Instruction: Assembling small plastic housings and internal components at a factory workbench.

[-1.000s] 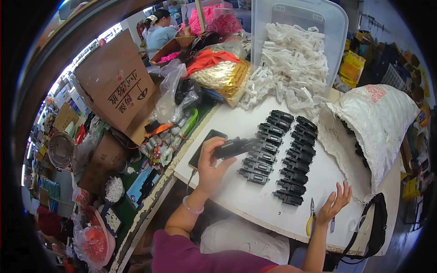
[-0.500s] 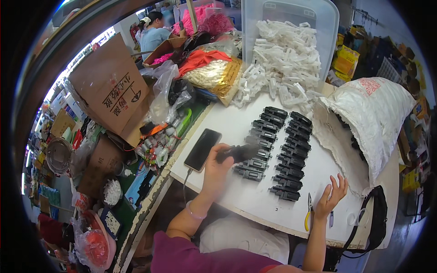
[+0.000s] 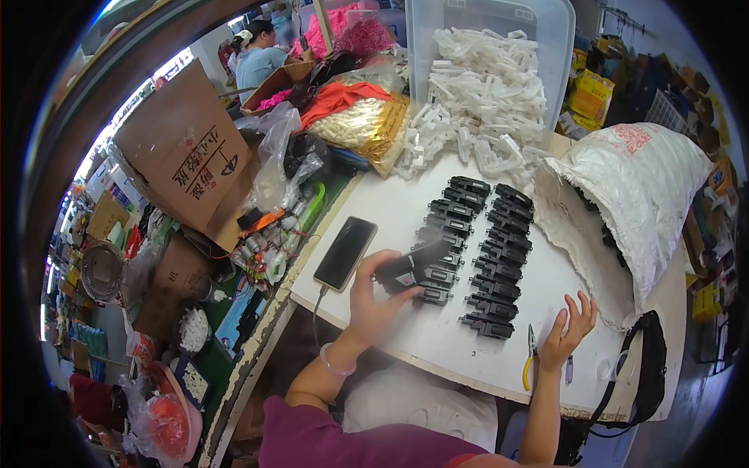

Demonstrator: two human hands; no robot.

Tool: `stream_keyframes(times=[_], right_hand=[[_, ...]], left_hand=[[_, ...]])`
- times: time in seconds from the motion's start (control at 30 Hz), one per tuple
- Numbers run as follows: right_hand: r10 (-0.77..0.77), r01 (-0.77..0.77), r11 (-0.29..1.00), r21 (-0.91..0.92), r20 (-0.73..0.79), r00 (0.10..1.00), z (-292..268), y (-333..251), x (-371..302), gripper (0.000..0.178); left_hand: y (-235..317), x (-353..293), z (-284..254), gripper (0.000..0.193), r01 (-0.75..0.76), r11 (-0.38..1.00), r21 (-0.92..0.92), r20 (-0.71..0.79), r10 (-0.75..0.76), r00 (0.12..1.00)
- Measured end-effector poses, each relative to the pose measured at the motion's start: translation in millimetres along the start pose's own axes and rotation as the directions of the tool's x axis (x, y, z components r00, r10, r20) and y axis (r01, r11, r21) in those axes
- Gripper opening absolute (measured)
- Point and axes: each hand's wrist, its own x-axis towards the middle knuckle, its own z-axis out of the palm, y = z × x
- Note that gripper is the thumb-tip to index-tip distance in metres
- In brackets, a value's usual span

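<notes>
My left hand (image 3: pixel 370 304) grips a black plastic part (image 3: pixel 407 267) between thumb and fingers, above the near end of the left row. Motion blur hides this part's outline. Similar black parts lie side by side in two columns, a left column (image 3: pixel 450 209) and a right column (image 3: pixel 497 269). Over the table's right side, my right hand (image 3: pixel 569 331) is held with fingers spread and nothing in it. Yellow-handled pliers (image 3: pixel 530 363) lie just left of its wrist, and a small purple-handled tool (image 3: pixel 569 370) lies on the other side.
A phone (image 3: pixel 346 253) with a cable lies left of the parts. Clear white plastic pieces (image 3: pixel 491 93) spill from a translucent bin (image 3: pixel 558 70) at the back. A white woven sack (image 3: pixel 640 195) gapes at the right, above a black bag (image 3: pixel 650 370). A cardboard box (image 3: pixel 183 148) stands left.
My left hand has shifted slightly down and right with its black part, now closer to the left column's near end. The fingers have opened wider around it. My right hand has barely moved.
</notes>
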Motion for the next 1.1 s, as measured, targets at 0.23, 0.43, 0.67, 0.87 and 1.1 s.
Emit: stream_keyframes(times=[0.23,0.43,0.67,0.87,1.1], right_hand=[[0.015,-0.015,0.999,0.032,0.004,1.0,4,0,0,0.022],[0.11,-0.112,0.992,0.052,0.028,0.994,4,14,-5,0.023],[0.207,-0.214,0.976,0.042,0.122,0.971,15,29,-17,0.023],[0.153,-0.102,0.974,-0.203,0.251,0.956,12,35,-15,0.032],[0.139,-0.094,0.963,-0.253,0.164,0.977,22,99,-50,0.024]], left_hand=[[-2,6,-4,0.065,-0.032,0.996,-0.085,-0.108,0.022,0.994],[-6,25,-19,0.07,0.118,0.944,-0.309,-0.138,-0.167,0.976],[-61,170,-70,0.048,0.15,0.887,-0.437,-0.251,-0.281,0.926],[-146,338,-104,0.028,0.159,0.521,-0.839,-0.172,-0.53,0.83],[-219,448,-120,0.046,0.192,0.745,-0.639,-0.605,-0.641,0.472]])
